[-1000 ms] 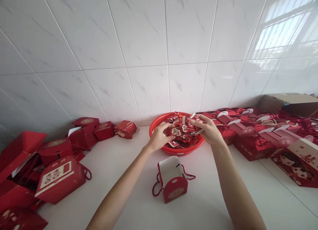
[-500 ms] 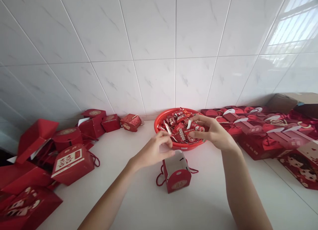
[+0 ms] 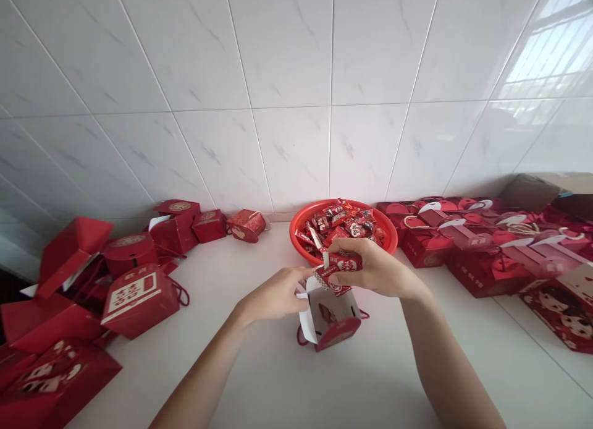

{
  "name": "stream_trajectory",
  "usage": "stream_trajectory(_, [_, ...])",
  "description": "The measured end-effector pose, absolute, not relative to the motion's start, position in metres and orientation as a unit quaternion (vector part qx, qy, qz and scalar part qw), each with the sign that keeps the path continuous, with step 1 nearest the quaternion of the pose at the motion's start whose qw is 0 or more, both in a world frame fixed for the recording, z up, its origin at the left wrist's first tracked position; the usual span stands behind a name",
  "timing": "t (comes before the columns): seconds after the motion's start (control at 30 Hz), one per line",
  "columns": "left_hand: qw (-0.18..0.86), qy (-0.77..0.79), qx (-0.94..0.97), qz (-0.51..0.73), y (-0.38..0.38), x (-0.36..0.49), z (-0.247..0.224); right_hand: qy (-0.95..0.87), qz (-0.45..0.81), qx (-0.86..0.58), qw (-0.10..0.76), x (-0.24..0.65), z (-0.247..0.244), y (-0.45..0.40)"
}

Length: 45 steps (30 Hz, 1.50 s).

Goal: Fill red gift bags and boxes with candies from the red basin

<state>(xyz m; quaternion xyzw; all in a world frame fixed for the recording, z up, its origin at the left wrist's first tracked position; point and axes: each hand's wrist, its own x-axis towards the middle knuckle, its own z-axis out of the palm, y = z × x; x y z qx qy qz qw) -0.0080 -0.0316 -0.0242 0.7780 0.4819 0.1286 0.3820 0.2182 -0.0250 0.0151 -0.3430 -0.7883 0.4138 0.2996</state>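
A small red box (image 3: 340,333) with a white inside and red cord handles stands open on the white table, a wrapped piece lying in it. Above its opening, my right hand (image 3: 370,268) pinches red candy packets (image 3: 340,271). My left hand (image 3: 278,293) is at the box's left rear edge, fingers closed by the raised white flap; the fingertips are partly hidden. Behind the hands sits a red plastic basket (image 3: 391,231) holding many red-wrapped candies (image 3: 354,228).
Open and tipped red boxes (image 3: 139,299) are piled at the left. A small patterned box (image 3: 248,225) lies by the tiled wall. Rows of closed red gift boxes (image 3: 486,271) fill the right side, with a brown cardboard box (image 3: 528,191) behind them.
My right hand has moved from the basket down and left to above the small box, carrying packets. My left hand has lowered to the box, whose left flap now leans outward.
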Motion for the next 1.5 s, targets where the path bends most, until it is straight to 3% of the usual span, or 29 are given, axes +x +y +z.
stream_trajectory(0.3, [0.409, 0.463, 0.773, 0.146, -0.022, -0.010, -0.028, -0.826, 0.334, -0.373, 0.260, 0.199, -0.007, -0.019])
stream_trajectory(0.6, [0.409, 0.445, 0.783, 0.146, -0.021, -0.011, -0.025, -0.845, 0.369, -0.335, 0.191, 0.203, -0.002, -0.022])
stream_trajectory(0.8, [0.393, 0.470, 0.777, 0.144, -0.019, -0.012, -0.031, -0.837, 0.368, -0.353, 0.201, 0.208, 0.001, -0.021])
stream_trajectory(1.0, [0.398, 0.454, 0.782, 0.153, -0.017, -0.011, -0.032, -0.839, 0.332, -0.339, 0.267, 0.200, -0.005, -0.020])
stream_trajectory(1.2, [0.407, 0.456, 0.778, 0.148, -0.017, -0.011, -0.030, -0.853, 0.313, -0.354, 0.222, 0.195, -0.014, -0.014])
stream_trajectory(1.5, [0.431, 0.468, 0.758, 0.144, -0.019, -0.012, -0.027, -0.810, 0.321, -0.371, 0.322, 0.229, 0.011, -0.020])
